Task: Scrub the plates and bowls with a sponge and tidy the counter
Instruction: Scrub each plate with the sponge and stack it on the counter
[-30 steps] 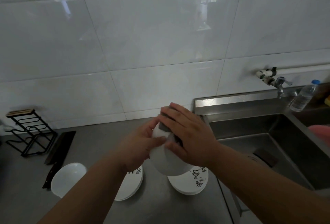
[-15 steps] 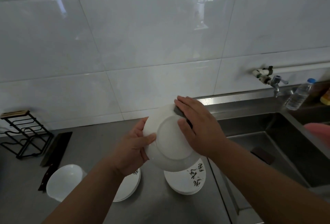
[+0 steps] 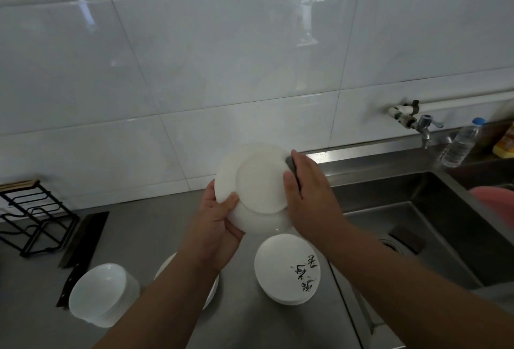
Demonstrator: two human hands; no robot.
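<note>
We hold white plate [image 3: 258, 181], underside facing us, above counter [image 3: 155, 226]. Left hand [image 3: 219, 226] grips lower left rim, thumb on top. Right hand [image 3: 311, 198] pinches dark sponge [image 3: 291, 165] against right rim. Plate stack [image 3: 286, 268] below right fingers.

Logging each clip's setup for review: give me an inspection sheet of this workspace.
surface: grey stainless steel counter.
job's things: round white plate held up, underside to camera; dark grey sponge at its right rim; stack of white plates with black lettering; stacked white bowls.
clutter: black wire rack, dark cleaver, clear plastic bottle.
grips: left hand grips the plate's lower-left rim; right hand holds the sponge against the plate.
cables: nothing seen.
surroundings: white tiled wall, steel sink, wall tap.
</note>
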